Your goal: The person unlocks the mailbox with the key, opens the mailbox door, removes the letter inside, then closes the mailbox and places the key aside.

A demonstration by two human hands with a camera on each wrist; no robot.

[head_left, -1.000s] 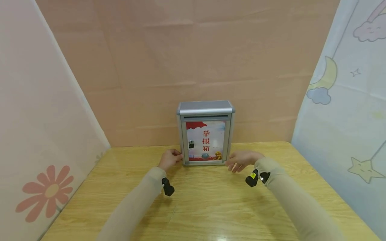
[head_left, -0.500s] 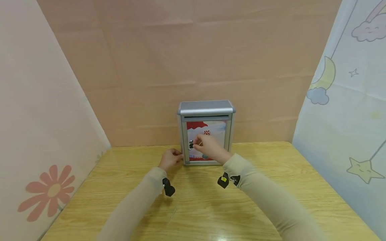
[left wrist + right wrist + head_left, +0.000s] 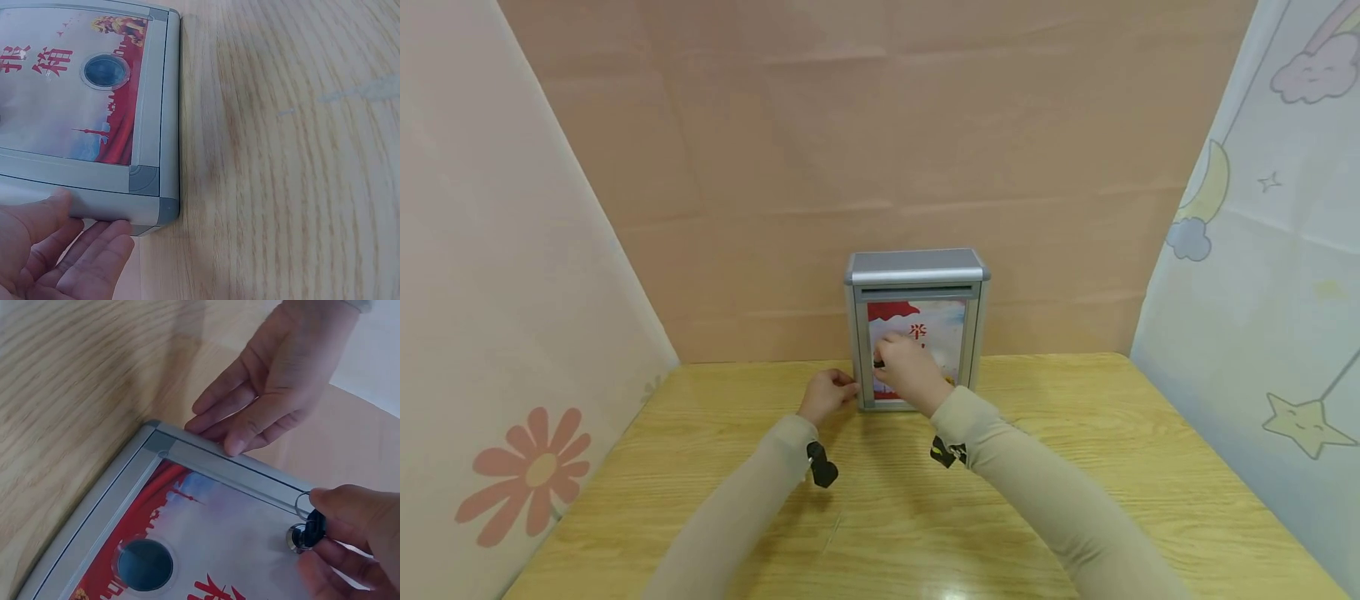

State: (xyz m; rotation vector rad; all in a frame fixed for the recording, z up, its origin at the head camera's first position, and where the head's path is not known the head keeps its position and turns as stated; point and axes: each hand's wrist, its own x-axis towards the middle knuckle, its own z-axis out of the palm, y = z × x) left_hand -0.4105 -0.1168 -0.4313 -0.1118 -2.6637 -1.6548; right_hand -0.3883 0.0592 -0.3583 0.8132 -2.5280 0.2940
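Observation:
A silver-grey metal report box (image 3: 919,265) stands upright on the wooden table, a slot near its top and a printed red and white panel on its front. My left hand (image 3: 826,395) touches the lower left side of the box with fairly straight fingers; in the left wrist view its thumb lies on the edge of the frame. My right hand (image 3: 914,372) is in front of the panel. Seen by the right wrist camera, its thumb and fingers pinch a black-headed key (image 3: 315,527) with a wire ring, sitting at the round metal lock (image 3: 295,539). The key's blade is hidden.
The wooden table (image 3: 880,517) stretches in front of and beside the box. Behind it hangs a tan cloth (image 3: 880,150). Printed cloths (image 3: 1247,275) enclose the left and right sides. A round dark disc (image 3: 145,565) sits low on the panel.
My right hand has moved left and up from the lower right corner of the box to the lock and now pinches the key there. My left hand stays at the left side.

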